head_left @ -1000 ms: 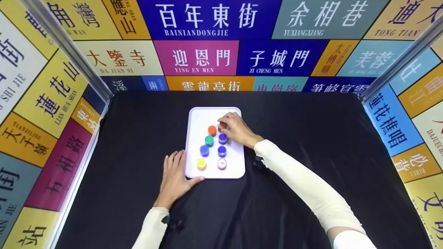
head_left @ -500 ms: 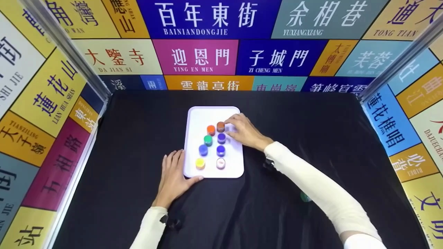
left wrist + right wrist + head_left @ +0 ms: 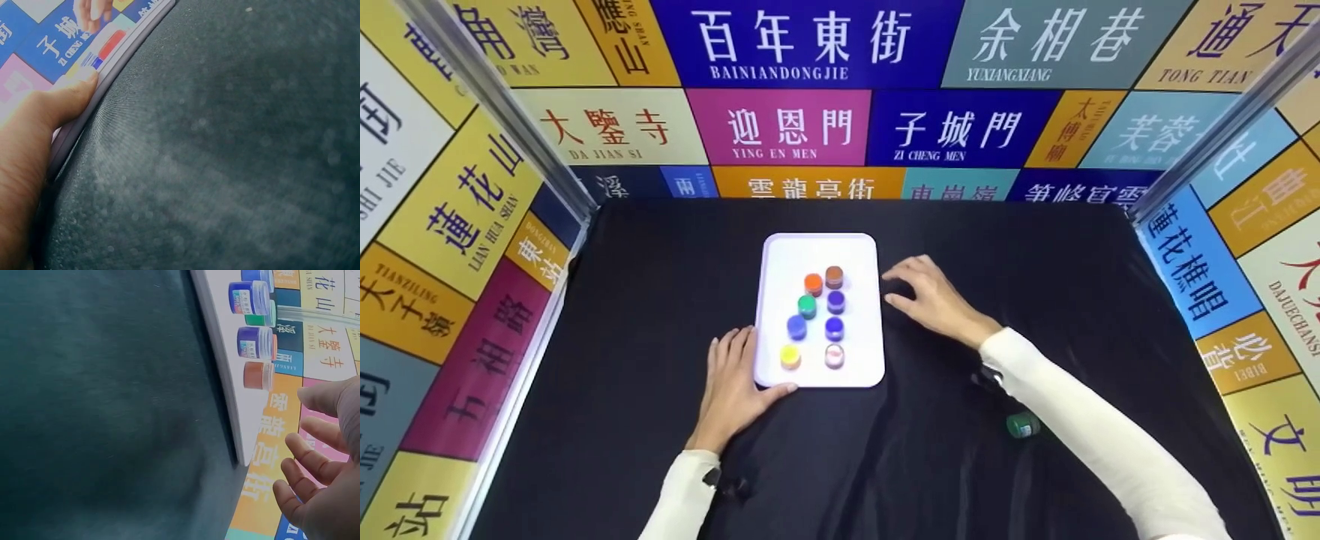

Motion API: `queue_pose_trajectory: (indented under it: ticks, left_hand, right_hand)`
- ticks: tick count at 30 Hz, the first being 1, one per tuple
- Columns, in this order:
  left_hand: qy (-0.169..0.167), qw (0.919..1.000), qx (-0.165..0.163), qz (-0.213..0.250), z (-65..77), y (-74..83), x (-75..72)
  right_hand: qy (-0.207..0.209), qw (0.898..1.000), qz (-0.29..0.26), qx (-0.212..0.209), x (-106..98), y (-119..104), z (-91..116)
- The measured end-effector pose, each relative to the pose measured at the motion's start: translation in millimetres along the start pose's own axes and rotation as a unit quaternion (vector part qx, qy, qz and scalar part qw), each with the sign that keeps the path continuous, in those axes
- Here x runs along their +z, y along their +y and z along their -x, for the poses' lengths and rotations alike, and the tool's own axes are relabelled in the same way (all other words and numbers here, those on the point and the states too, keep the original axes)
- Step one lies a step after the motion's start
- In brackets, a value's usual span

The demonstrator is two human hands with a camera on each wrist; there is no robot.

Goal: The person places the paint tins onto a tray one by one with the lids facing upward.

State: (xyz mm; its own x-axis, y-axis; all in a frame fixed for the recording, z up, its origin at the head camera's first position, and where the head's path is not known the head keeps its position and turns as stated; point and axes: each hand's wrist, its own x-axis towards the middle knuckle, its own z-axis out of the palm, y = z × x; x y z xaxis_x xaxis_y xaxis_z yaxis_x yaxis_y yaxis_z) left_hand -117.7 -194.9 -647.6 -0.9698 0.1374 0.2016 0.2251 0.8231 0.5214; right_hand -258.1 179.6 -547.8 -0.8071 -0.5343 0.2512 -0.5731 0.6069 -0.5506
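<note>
A white tray (image 3: 855, 247) holds several small paint jars in two uneven columns. At the far end of the right column stands the brown jar (image 3: 834, 277), beside the orange jar (image 3: 813, 284). The green jar (image 3: 807, 307), yellow jar (image 3: 790, 356) and white-pink jar (image 3: 834, 355) are nearer, among blue and purple ones. My left hand (image 3: 731, 382) rests at the tray's near left corner, fingers along the side, thumb on the front edge. Just right of the tray hovers my right hand (image 3: 934, 296), fingers loosely bent with nothing in them; the right wrist view shows them apart.
A dark green jar (image 3: 1023, 425) lies on the black cloth (image 3: 945, 465), close to the right sleeve. Printed panels (image 3: 780, 127) wall in the table at the back and both sides.
My right hand has let go of the brown jar and drawn back to the right, off the tray. The dark green jar has come into view from behind the sleeve. My left hand stays put.
</note>
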Motion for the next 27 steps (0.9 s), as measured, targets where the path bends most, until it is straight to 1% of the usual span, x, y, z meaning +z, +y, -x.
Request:
queue_pose_trajectory:
  ticks: [7, 14, 21, 27]
  left_hand:
    - [0.002, 1.0000, 0.001, -0.004, 0.1, -0.1, 0.6]
    - [0.003, 1.0000, 0.002, -0.006, 0.1, -1.6, 0.6]
    - [0.008, 0.9999, 0.006, -0.008, 0.3, -0.4, -0.8]
    - [0.003, 0.9999, 0.005, -0.009, -0.1, -0.9, 0.5]
  right_hand:
    - [0.003, 1.000, -0.006, 0.021, -9.7, 9.0, 32.6]
    - [0.021, 0.999, -0.012, 0.024, -19.7, 12.6, 62.5]
    - [0.043, 0.999, -0.006, 0.025, -21.5, 19.7, 96.7]
    - [0.044, 0.998, -0.008, 0.049, -23.7, 23.6, 122.3]
